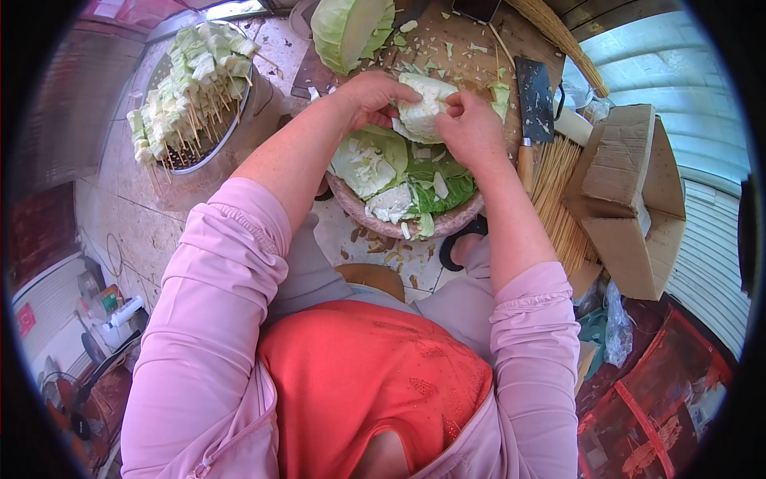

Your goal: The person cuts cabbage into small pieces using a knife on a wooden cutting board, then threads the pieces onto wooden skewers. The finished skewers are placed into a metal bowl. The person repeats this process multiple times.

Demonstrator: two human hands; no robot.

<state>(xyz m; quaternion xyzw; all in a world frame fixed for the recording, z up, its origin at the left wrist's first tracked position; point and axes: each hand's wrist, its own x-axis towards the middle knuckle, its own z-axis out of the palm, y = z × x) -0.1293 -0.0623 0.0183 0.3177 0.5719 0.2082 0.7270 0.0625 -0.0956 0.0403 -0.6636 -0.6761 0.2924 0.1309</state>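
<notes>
Between both hands is a pale piece of cabbage (426,108), over the near edge of a wooden board. My left hand (376,100) grips its left side, thumb on top. My right hand (470,126) pinches its right side between thumb and fingers. Below them, a round basin (383,226) with a thick rim holds cabbage leaves (368,161) and trimmings. A large cut cabbage (349,33) rests at the board's upper left. To the right lies a cleaver (534,102) with a dark blade and wooden handle. Small cabbage scraps are scattered over the board (473,39).
Skewered cabbage pieces (197,78) are heaped on a metal colander (224,146) at the left. On the right are a bundle of thin wooden sticks (553,197) and an open cardboard box (622,179). A straw broom (556,42) lies at upper right. Scraps litter the tiled floor.
</notes>
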